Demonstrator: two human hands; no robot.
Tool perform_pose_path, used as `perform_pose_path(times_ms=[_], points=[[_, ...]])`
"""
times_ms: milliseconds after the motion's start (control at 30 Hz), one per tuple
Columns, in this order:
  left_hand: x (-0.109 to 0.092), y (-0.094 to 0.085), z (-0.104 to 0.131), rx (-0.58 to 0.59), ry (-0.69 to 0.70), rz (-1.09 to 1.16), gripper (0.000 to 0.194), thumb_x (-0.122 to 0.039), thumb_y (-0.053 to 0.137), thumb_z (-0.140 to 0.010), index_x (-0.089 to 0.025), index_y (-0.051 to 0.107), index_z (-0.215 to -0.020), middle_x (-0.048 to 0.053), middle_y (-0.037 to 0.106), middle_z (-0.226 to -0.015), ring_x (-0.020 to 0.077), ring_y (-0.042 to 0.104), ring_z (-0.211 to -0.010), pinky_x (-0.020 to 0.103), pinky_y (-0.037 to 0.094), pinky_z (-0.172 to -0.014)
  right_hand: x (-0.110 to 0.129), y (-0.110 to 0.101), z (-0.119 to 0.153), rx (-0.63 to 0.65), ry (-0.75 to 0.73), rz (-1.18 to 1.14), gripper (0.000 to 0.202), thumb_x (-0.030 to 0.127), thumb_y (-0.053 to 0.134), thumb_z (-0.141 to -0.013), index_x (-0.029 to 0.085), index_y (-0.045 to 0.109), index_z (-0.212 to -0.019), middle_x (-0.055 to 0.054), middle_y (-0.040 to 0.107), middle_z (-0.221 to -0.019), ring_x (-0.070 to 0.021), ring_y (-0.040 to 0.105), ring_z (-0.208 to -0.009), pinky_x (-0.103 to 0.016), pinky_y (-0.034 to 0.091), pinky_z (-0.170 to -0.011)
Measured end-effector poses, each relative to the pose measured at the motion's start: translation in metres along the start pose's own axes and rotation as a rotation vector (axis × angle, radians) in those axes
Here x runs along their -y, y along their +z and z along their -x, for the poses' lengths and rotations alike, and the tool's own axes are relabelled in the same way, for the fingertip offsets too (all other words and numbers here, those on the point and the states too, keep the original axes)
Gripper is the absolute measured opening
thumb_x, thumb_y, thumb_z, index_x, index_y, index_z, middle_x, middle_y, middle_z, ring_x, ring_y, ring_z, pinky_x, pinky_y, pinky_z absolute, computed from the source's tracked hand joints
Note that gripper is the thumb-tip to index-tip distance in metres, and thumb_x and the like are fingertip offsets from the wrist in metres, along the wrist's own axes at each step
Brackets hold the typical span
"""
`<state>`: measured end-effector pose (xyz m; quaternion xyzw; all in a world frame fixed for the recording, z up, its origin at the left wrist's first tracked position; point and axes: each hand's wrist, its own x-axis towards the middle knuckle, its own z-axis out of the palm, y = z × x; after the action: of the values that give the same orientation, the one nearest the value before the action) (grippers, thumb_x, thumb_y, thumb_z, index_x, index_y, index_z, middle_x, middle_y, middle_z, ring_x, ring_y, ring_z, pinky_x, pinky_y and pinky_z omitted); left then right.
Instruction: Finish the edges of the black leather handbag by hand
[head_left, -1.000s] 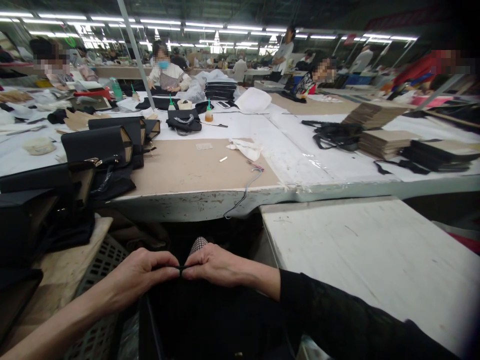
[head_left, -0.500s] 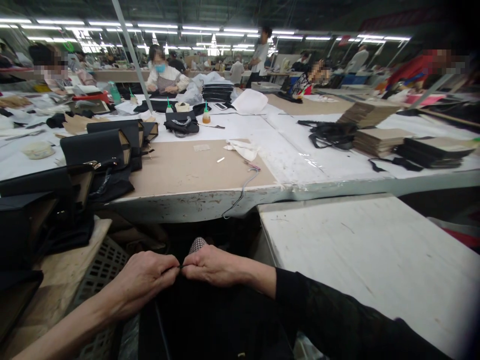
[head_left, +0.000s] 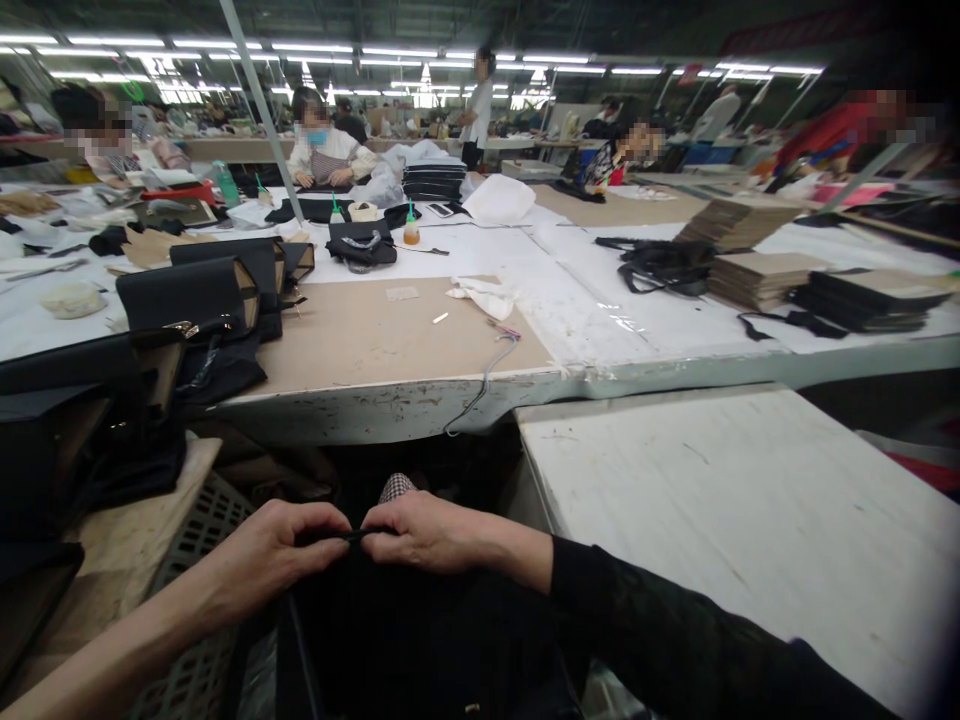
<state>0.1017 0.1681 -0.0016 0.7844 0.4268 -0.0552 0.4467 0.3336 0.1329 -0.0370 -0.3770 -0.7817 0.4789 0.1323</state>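
A dark black bag lies across my lap, with a small shiny metal spot near the bottom of the view. My left hand pinches its upper edge between thumb and fingers. Close beside it, my right hand grips the same edge, fingers curled in. A thin stretch of the black edge shows between the two hands. Most of the bag's shape is lost in the dark and behind my right sleeve. A checked cloth peeks out just beyond my right hand.
Finished-looking black bags stand in a row at left, some above a plastic crate. A white-topped surface is at right. On the worktable ahead sit glue bottles and board stacks. Several people work beyond.
My left hand has shifted slightly left and loosened its curl, thumb and fingers now further apart along the bag's edge. My right hand stays almost still. A standing person in the background has moved left.
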Motion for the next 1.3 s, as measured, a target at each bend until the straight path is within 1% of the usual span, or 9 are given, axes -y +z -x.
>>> perform_pose_path(times_ms=[167, 267, 400, 467, 633, 767, 933, 1200, 1300], points=[[-0.003, 0.007, -0.003, -0.067, -0.02, 0.023, 0.027, -0.04, 0.056, -0.09, -0.019, 0.072, -0.086, -0.003, 0.062, -0.072, 0.0168, 0.054, -0.07, 0.025, 0.037, -0.062, 0.003, 0.0, -0.002, 0.003, -0.041, 0.015, 0.016, 0.027, 0.05, -0.096, 0.018, 0.055, -0.084, 0.005, 0.044, -0.068, -0.0102, 0.042, -0.062, -0.023, 0.03, -0.06], [0.001, 0.009, -0.004, -0.061, -0.065, 0.117, 0.028, -0.043, 0.058, -0.089, -0.019, 0.071, -0.083, -0.004, 0.058, -0.068, 0.0158, 0.052, -0.066, 0.025, 0.036, -0.059, 0.003, 0.0, -0.002, 0.008, -0.037, -0.004, 0.021, 0.027, 0.049, -0.097, 0.018, 0.05, -0.078, 0.005, 0.042, -0.065, -0.0099, 0.041, -0.061, -0.024, 0.03, -0.06], [0.006, 0.005, -0.002, -0.053, -0.033, 0.25, 0.026, -0.041, 0.066, -0.085, -0.02, 0.067, -0.101, 0.0, 0.072, -0.095, 0.0215, 0.064, -0.091, 0.028, 0.047, -0.08, 0.001, 0.001, -0.003, -0.016, -0.012, 0.007, 0.023, 0.03, 0.051, -0.096, 0.018, 0.055, -0.077, 0.005, 0.044, -0.065, -0.0102, 0.042, -0.062, -0.024, 0.03, -0.059], [0.006, 0.003, 0.001, -0.113, 0.01, 0.197, 0.026, -0.035, 0.07, -0.082, -0.022, 0.062, -0.104, 0.002, 0.071, -0.103, 0.0226, 0.064, -0.099, 0.03, 0.047, -0.086, 0.001, 0.002, -0.002, -0.027, 0.013, 0.02, 0.022, 0.033, 0.052, -0.096, 0.018, 0.06, -0.082, 0.004, 0.048, -0.065, -0.0109, 0.044, -0.061, -0.024, 0.03, -0.058], [0.001, 0.004, 0.009, -0.253, 0.089, -0.122, 0.008, -0.024, 0.063, -0.085, -0.022, 0.057, -0.089, 0.001, 0.064, -0.092, 0.0203, 0.059, -0.086, 0.031, 0.044, -0.075, 0.003, 0.004, 0.001, -0.106, 0.051, 0.053, 0.021, 0.035, 0.064, -0.088, 0.019, 0.068, -0.101, 0.0, 0.064, -0.08, -0.0143, 0.056, -0.07, -0.023, 0.036, -0.06], [-0.003, 0.006, 0.01, -0.242, 0.135, -0.209, 0.005, -0.018, 0.059, -0.085, -0.022, 0.056, -0.087, 0.0, 0.061, -0.093, 0.0191, 0.057, -0.085, 0.031, 0.041, -0.074, 0.005, 0.003, 0.002, -0.188, 0.013, 0.17, 0.03, 0.036, 0.07, -0.085, 0.019, 0.063, -0.109, -0.002, 0.068, -0.085, -0.0166, 0.06, -0.073, -0.025, 0.038, -0.063], [-0.008, 0.007, 0.01, -0.237, 0.125, -0.24, 0.006, -0.019, 0.057, -0.087, -0.023, 0.053, -0.086, 0.0, 0.059, -0.092, 0.0186, 0.056, -0.083, 0.03, 0.041, -0.072, 0.003, 0.0, 0.006, -0.191, -0.038, 0.276, 0.034, 0.035, 0.071, -0.087, 0.021, 0.058, -0.114, -0.003, 0.068, -0.089, -0.0175, 0.06, -0.074, -0.026, 0.037, -0.064], [-0.01, 0.006, 0.009, -0.245, 0.103, -0.245, 0.006, -0.017, 0.056, -0.086, -0.022, 0.056, -0.086, 0.001, 0.061, -0.093, 0.0192, 0.058, -0.085, 0.03, 0.041, -0.074, -0.007, -0.002, 0.003, -0.216, -0.229, 0.401, 0.021, 0.028, 0.061, -0.095, 0.023, 0.059, -0.115, -0.003, 0.071, -0.11, -0.0189, 0.066, -0.094, -0.028, 0.044, -0.074], [-0.012, 0.007, 0.005, -0.252, 0.094, -0.23, 0.006, -0.016, 0.055, -0.085, -0.022, 0.057, -0.084, 0.0, 0.062, -0.09, 0.019, 0.059, -0.084, 0.03, 0.042, -0.074, -0.008, -0.003, 0.0, -0.235, -0.246, 0.485, 0.019, 0.027, 0.059, -0.096, 0.022, 0.059, -0.114, -0.004, 0.072, -0.111, -0.0193, 0.068, -0.093, -0.028, 0.045, -0.07]])
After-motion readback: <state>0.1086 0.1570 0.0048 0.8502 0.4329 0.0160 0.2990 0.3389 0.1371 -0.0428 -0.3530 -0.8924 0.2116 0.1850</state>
